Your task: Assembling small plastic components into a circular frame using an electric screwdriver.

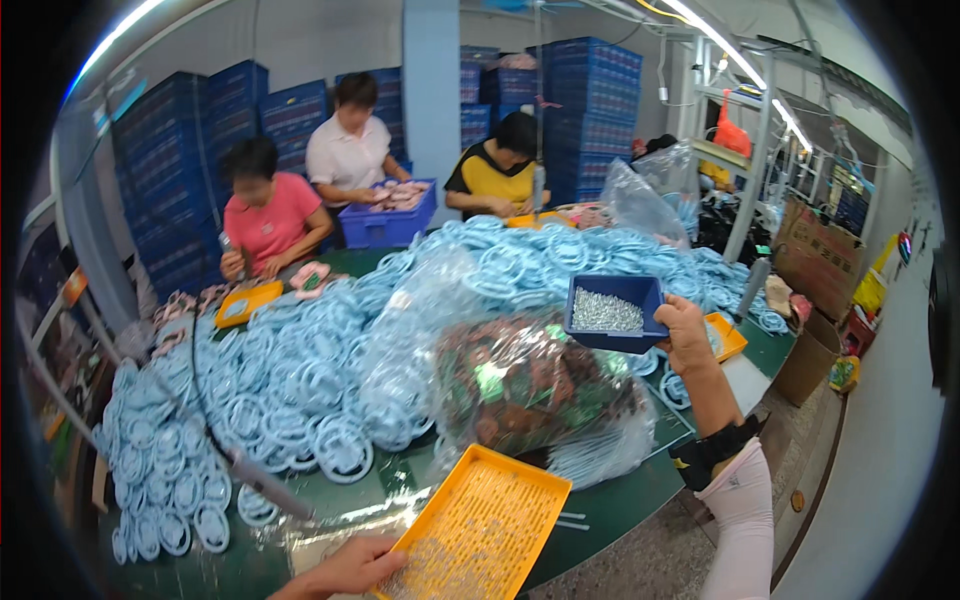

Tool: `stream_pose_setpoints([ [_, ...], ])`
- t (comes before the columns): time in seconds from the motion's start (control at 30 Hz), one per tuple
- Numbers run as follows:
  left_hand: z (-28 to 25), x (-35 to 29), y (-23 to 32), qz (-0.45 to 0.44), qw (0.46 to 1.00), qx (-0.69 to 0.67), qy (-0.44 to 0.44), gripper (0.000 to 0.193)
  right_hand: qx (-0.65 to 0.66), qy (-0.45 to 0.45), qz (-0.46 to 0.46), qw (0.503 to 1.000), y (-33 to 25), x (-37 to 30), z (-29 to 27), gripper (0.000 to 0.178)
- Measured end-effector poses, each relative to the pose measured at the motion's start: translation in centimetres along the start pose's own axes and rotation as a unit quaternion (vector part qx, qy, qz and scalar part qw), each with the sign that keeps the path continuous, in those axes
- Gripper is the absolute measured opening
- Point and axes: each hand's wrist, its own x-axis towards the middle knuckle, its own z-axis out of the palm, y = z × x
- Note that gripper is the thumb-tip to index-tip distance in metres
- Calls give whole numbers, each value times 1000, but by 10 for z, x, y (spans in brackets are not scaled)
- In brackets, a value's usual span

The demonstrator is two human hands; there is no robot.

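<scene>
My right hand [686, 335] grips the side of a small dark blue bin [612, 338], raised over the table. Many small silvery screws [606, 312] lie inside it. Lower down, my left hand [352, 566] is closed on the left edge of a shallow orange slotted tray [500, 490]. Small metal pieces are scattered toward the tray's near end, too small to make out singly. Between the two hands lies a clear plastic bag [540, 375] packed with brown and green pieces.
Light blue ring-shaped plastic parts [300, 380] are heaped across the green table [370, 515]. A hanging power screwdriver [268, 485] is left of the tray. Several people work along the far side, near a blue crate [390, 226]. Stacked blue crates [590, 110] stand behind.
</scene>
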Motion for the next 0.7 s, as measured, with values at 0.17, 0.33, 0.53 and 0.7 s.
stream_pose_setpoints([
  [0.17, 3, -9, 4, 1, 993, -80, 87, 36, 17, -100, -21, 995, -24, -69, 56, 39],
  [0.33, -2, -15, 2, -41, 992, -66, 96, 38, -38, -121, -80, 989, -12, -130, 90, 39],
  [0.53, 4, -29, -15, -12, 982, -110, 151, 39, -180, -173, -151, 956, -16, -199, 131, 41],
  [0.7, 1, -36, -8, -6, 981, -89, 175, 39, -236, -179, -191, 936, -15, -223, 142, 43],
])
